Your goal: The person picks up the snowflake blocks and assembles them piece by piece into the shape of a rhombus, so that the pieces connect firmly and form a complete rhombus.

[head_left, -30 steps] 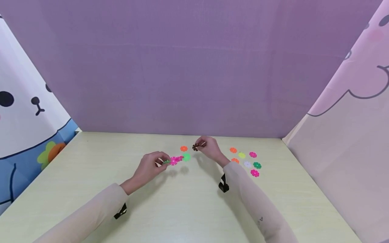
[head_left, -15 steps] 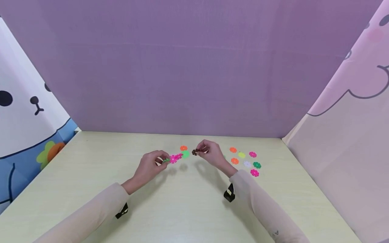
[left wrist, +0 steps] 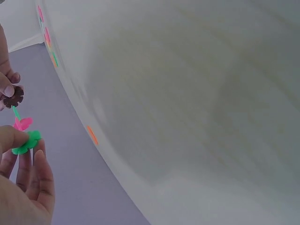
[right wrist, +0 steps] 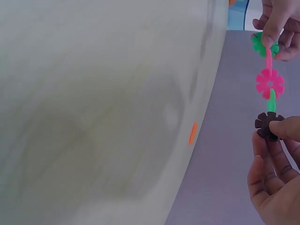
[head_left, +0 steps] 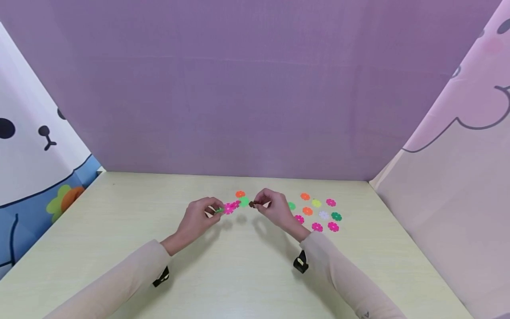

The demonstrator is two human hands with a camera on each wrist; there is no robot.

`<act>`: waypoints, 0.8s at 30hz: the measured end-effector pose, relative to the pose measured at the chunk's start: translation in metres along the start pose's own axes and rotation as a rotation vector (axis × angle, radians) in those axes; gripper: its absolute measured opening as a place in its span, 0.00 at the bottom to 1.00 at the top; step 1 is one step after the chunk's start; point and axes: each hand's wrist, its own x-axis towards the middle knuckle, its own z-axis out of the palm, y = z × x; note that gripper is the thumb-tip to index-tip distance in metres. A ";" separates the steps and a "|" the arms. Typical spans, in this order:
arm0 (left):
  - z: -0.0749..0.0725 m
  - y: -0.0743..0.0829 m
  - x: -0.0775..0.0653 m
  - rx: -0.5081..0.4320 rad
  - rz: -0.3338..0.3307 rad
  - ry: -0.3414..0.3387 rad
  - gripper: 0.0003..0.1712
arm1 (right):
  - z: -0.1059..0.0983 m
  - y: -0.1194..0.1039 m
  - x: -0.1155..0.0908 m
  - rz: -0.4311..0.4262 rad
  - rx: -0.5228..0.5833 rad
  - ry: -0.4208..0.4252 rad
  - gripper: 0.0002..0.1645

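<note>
A short chain of notched flower-shaped plastic discs hangs between my hands above the table. My left hand (head_left: 198, 217) pinches the green disc (left wrist: 29, 142) at its left end. Two pink discs (right wrist: 270, 84) follow, one edge-on and one face-on in the right wrist view, then a light green disc (head_left: 244, 202). My right hand (head_left: 276, 208) pinches a dark brown disc (right wrist: 263, 125) between thumb and fingers. The brown disc's edge is right at the light green disc's edge, and the two stand crosswise in the right wrist view.
On the pale table (head_left: 239, 274), an orange disc (head_left: 240, 194) lies behind the chain. Several loose discs are spread to the right, among them a yellow disc (head_left: 316, 203), a white disc (head_left: 324, 215) and a dark green disc (head_left: 336, 216). A purple panel (head_left: 239, 110) stands behind.
My right hand has come down and slightly left, bringing the brown disc up to the light green one and turning it more edge-on. The left hand stays nearly still.
</note>
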 end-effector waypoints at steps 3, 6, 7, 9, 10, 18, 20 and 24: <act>0.000 0.001 0.000 0.002 -0.002 0.005 0.08 | 0.001 0.000 0.000 -0.015 -0.029 0.011 0.06; 0.000 0.001 0.000 0.006 -0.009 0.006 0.08 | 0.002 -0.001 -0.001 -0.020 -0.054 0.017 0.06; 0.001 0.000 0.000 0.008 -0.011 0.006 0.08 | 0.002 -0.001 -0.001 -0.022 -0.060 0.020 0.06; 0.001 0.000 0.000 0.010 -0.015 0.006 0.08 | 0.003 -0.001 -0.001 -0.029 -0.072 0.029 0.06; 0.001 0.000 0.000 0.009 -0.017 0.006 0.08 | 0.003 -0.001 -0.002 -0.037 -0.077 0.036 0.06; 0.002 0.001 0.000 -0.009 -0.018 0.019 0.08 | 0.004 0.000 -0.002 -0.077 -0.106 0.056 0.05; 0.001 0.002 0.000 -0.004 -0.018 0.025 0.08 | 0.004 0.000 -0.003 -0.076 -0.106 0.055 0.05; 0.001 0.003 -0.001 -0.014 -0.020 0.021 0.08 | 0.005 0.000 -0.004 -0.076 -0.113 0.055 0.06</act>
